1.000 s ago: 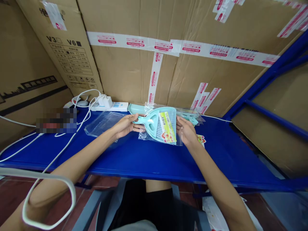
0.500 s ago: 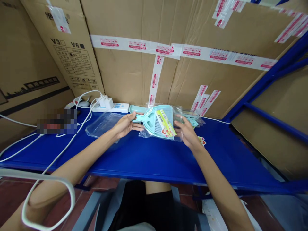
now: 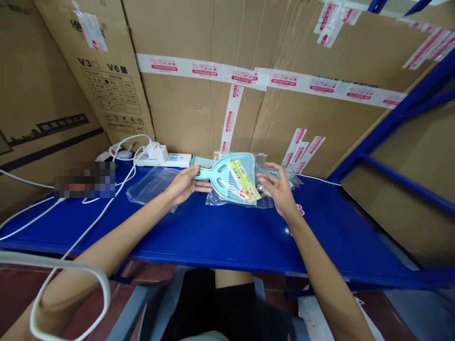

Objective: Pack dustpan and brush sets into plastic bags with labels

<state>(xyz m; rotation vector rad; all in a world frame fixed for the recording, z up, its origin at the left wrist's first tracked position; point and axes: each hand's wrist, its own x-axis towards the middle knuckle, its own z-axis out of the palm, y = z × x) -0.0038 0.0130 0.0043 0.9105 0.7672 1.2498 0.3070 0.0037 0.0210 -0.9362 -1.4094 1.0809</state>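
A light turquoise dustpan (image 3: 223, 176) with a small brush and a yellow-green label (image 3: 244, 181) lies over the blue table, its wide end to the right. My left hand (image 3: 185, 183) grips its handle end between thumb and fingers. Clear plastic wrap (image 3: 263, 201) shows around the pan's right side. My right hand (image 3: 280, 189) is at that side, fingers curved at the wrap; whether they pinch it is unclear. Behind my right hand lies another turquoise piece (image 3: 292, 179) in clear plastic, partly hidden.
A clear plastic bag (image 3: 149, 184) lies left on the blue table (image 3: 213, 237). Behind it are a white power strip (image 3: 179, 160) and white cables (image 3: 119, 187). Cardboard (image 3: 188, 109) stands along the back, and a blue metal frame (image 3: 401, 177) at the right.
My right hand has shifted slightly, its index finger now raised and stretched farther over the plastic. My left hand and the dustpan have hardly moved.
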